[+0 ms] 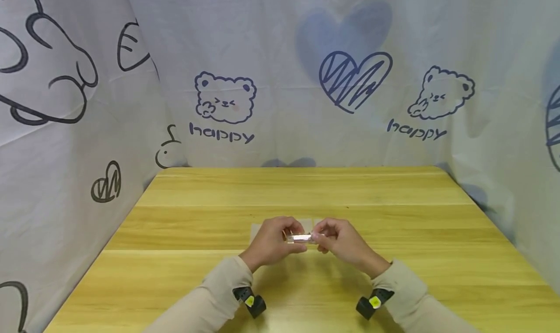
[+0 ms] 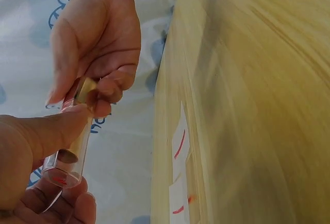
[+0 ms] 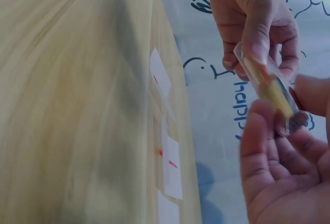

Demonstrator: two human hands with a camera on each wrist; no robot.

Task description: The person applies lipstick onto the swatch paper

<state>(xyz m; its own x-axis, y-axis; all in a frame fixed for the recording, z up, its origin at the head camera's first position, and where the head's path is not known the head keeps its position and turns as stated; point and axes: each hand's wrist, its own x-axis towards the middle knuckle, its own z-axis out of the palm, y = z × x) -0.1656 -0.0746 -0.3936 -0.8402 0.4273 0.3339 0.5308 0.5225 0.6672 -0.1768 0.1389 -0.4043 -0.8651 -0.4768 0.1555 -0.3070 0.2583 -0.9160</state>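
Note:
Between both hands, above the table, is a lipstick (image 1: pixel 301 238) in a clear case, with gold and reddish parts showing through. My left hand (image 1: pixel 272 240) grips one end of it, the thumb on the near side and the fingers behind. The other end is pinched by the thumb and fingers of my right hand (image 1: pixel 343 239). In the left wrist view the clear end of the lipstick (image 2: pixel 64 171) lies in the left hand. The right wrist view shows the lipstick (image 3: pixel 276 92) tilted, its middle visible between the hands. Fingers hide part of each end.
White paper pieces (image 3: pixel 174 170) with red strokes lie on the wooden table (image 1: pixel 183 260) just beyond the hands; in the head view the hands partly cover them. A patterned white cloth (image 1: pixel 280 99) hangs behind and at both sides. Black camera straps are on both wrists.

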